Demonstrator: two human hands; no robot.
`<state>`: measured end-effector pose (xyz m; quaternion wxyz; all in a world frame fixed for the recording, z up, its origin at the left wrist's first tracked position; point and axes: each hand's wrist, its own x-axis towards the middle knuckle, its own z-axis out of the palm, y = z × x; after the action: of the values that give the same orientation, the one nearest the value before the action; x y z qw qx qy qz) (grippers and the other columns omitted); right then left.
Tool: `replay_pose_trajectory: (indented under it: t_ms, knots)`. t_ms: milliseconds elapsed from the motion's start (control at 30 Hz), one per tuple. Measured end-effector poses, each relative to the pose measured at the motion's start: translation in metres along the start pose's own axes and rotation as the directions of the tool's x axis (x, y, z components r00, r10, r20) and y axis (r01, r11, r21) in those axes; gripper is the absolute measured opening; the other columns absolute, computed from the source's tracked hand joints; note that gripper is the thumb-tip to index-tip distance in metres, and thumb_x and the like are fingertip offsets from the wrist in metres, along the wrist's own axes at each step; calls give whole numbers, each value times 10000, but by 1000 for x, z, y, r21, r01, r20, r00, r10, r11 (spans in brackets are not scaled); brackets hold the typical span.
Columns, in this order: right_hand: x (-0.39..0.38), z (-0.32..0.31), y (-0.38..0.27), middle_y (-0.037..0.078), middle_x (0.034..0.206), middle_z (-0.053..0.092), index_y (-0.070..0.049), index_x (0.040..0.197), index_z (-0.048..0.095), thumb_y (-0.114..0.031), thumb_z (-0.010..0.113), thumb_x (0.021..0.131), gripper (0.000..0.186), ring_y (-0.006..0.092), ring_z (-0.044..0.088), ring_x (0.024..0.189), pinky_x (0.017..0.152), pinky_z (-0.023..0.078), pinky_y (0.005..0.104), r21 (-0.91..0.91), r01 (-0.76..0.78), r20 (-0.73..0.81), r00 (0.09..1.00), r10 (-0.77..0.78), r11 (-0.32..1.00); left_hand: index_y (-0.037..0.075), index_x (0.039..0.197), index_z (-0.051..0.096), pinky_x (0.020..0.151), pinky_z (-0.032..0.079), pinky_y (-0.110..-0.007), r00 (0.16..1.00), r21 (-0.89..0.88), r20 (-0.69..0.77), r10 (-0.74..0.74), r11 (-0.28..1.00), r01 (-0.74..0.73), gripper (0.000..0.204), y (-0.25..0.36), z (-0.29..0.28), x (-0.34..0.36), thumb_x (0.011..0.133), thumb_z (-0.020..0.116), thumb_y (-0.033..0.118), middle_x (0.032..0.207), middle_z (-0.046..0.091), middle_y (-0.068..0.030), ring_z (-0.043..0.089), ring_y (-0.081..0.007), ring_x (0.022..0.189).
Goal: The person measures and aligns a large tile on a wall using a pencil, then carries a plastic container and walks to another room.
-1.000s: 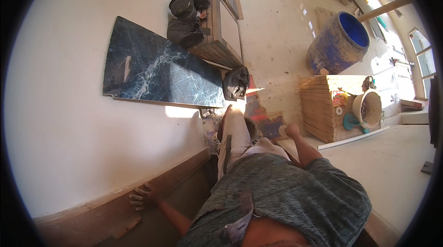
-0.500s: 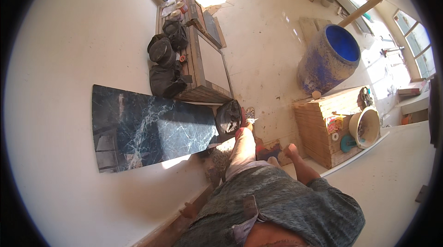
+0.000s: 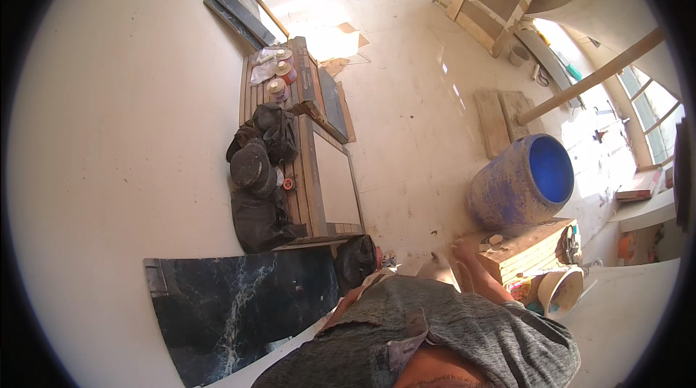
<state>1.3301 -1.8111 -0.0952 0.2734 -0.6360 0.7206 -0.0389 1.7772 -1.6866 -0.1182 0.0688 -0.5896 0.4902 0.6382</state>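
neither hand shows here — the person's grey shirt (image 3: 435, 337) fills the lower edge and hides both arms, so i cannot tell whether either grip is released or clenched. nearest the body, the dark marble slab (image 3: 239, 308) leans along the white wall (image 3: 109, 170), likely parked out of the way. beyond it a wooden pallet (image 3: 304, 170) carries black bags (image 3: 257, 192) — the blue barrel (image 3: 522, 185) stands well apart.

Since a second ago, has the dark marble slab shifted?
No: slab still sits at the wooden pallet end, black bag at its corner; only the camera turned.
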Motion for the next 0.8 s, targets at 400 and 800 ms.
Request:
replay_pose_trajectory:
  t_ms: [400, 800]
  knots:
    - [167, -36, 58, 163, 807, 666, 11, 844, 678, -209, 646, 753, 240, 269, 633, 751, 683, 489, 375, -75, 41, 430, 903, -4, 996, -117, 992, 628, 700, 456, -389, 921, -418, -177, -348, 873, 249, 544, 152, -168, 149, 815, 621, 398, 893, 661, -220, 631, -273, 866]
    - [636, -185, 16, 95, 787, 654, -80, 825, 653, -145, 659, 691, 149, 267, 629, 769, 694, 516, 374, -393, 469, 266, 881, -390, 791, 21, 1093, 602, 807, 444, -372, 843, 293, -110, 526, 828, -478, 391, 459, -357, 353, 846, 587, 324, 989, 640, -184, 595, -321, 918]
